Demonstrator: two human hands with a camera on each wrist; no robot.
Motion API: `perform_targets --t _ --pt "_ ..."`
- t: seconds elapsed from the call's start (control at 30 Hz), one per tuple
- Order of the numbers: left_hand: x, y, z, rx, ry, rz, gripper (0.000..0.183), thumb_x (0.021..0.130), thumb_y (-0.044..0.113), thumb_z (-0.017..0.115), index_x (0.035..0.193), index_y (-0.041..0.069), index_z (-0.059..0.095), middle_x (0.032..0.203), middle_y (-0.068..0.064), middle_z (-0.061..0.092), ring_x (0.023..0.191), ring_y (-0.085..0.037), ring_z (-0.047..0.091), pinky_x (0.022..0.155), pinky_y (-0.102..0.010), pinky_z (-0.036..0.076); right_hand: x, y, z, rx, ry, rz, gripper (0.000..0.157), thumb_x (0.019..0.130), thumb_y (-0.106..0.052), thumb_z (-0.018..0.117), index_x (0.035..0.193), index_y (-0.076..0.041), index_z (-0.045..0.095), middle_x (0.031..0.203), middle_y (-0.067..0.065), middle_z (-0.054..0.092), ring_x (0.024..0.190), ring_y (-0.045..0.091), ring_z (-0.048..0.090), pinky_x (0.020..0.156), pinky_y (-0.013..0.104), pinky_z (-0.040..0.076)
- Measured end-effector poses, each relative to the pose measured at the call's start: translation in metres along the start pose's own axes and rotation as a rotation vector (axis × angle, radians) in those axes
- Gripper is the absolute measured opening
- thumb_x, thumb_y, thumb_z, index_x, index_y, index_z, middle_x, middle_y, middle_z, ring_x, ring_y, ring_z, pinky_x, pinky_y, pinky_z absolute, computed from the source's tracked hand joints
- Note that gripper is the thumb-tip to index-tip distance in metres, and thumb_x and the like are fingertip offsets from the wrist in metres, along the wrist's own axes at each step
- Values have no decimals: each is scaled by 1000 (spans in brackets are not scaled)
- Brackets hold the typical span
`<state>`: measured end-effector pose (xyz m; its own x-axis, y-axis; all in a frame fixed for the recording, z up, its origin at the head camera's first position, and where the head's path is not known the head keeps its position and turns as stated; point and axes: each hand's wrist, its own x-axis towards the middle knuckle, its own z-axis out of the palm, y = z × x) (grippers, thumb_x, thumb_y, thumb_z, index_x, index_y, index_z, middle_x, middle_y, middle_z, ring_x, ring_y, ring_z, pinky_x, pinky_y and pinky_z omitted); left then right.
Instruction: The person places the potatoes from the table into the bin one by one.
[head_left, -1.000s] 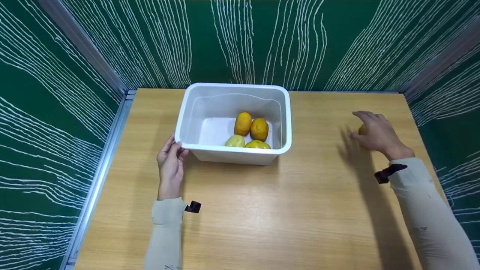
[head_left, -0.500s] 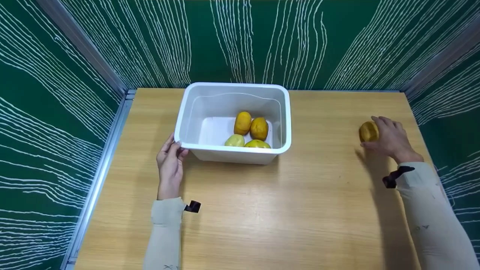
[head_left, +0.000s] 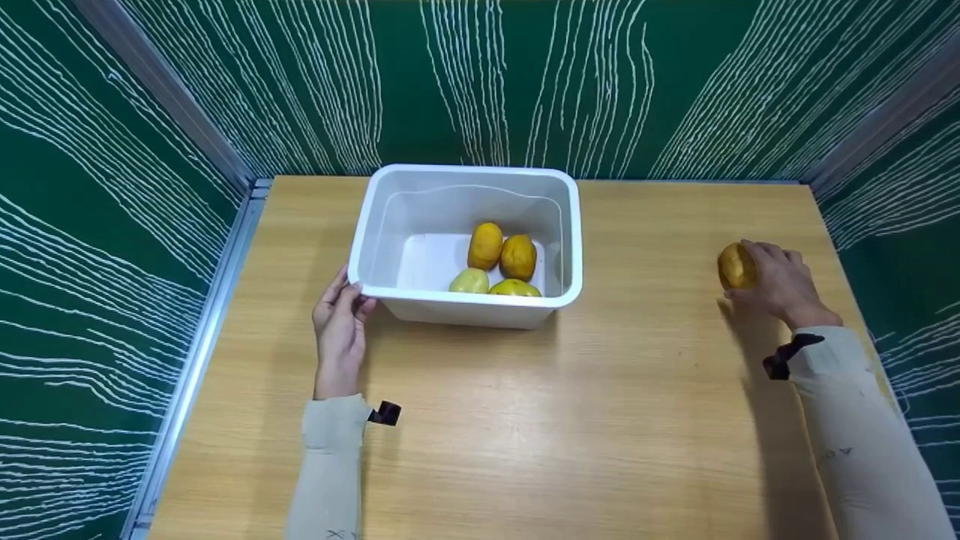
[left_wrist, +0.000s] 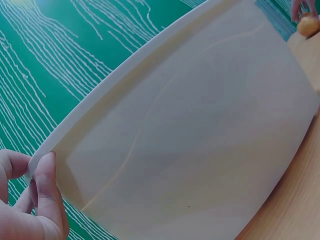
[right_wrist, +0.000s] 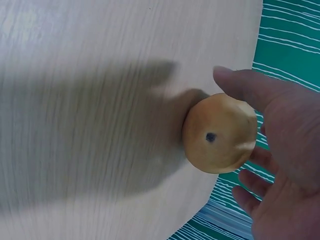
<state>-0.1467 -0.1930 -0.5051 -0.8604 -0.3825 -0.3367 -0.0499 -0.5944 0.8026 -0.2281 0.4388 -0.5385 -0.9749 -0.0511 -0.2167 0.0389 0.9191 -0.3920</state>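
Note:
My left hand [head_left: 341, 334] pinches the near-left corner of a white plastic bin [head_left: 467, 171]; in the left wrist view, thumb and fingers [left_wrist: 47, 182] sit on either side of its rim. Inside lie two orange-yellow mangoes [head_left: 486, 246], a pale green round fruit [head_left: 470, 281] and a yellow-green one [head_left: 515, 288], partly hidden by the front wall. Over at the right of the table, my right hand [head_left: 784, 281] holds another yellow mango [head_left: 738, 265] between thumb and fingers. The right wrist view shows this mango's [right_wrist: 220, 135] dark end spot, with some fingers behind it.
The wooden table [head_left: 517, 420] runs up to green walls [head_left: 405, 82] with white wavy lines at the back and sides. A metal rail [head_left: 199, 330] borders its left edge. The bin stands near the back wall, left of the right hand.
My right hand has shifted slightly right and come round the mango's right side, so more of the fruit shows. The left hand and the bin have stayed put.

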Motion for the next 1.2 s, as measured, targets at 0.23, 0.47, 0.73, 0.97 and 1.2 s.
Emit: perform_targets --t 0.23,0.47,0.73,0.97,1.2 --pt "0 0 -1 0 0 8 51 104 -8 53 154 -2 48 128 -14 57 79 -9 64 66 -12 61 1 2 4 -22 43 24 87 90 -8 80 161 4 31 156 39 28 135 62 22 110 86 35" --pt "1 -2 -2 3 -11 29 50 103 -9 52 153 -6 47 121 -11 60 77 -9 64 63 -11 61 2 2 9 -31 91 47 82 92 -14 80 157 7 35 154 41 29 134 61 22 109 82 36" --pt "1 -1 0 4 6 5 49 104 -8 53 153 -3 49 124 -12 60 79 -9 65 65 -12 61 6 2 12 4 78 85 80 97 -16 78 159 4 31 156 39 30 136 58 20 111 83 36" --pt "1 0 0 7 8 -10 49 105 -6 55 153 0 49 129 -14 59 80 -10 65 67 -13 62 7 3 10 57 43 107 84 98 -17 78 160 3 26 153 42 29 135 60 20 109 84 37" --pt "1 0 -1 3 14 7 49 104 -8 54 153 -3 48 123 -13 60 79 -9 64 66 -12 62 7 3 10 27 35 111 91 98 -27 78 165 0 21 157 41 23 137 62 19 112 84 34"
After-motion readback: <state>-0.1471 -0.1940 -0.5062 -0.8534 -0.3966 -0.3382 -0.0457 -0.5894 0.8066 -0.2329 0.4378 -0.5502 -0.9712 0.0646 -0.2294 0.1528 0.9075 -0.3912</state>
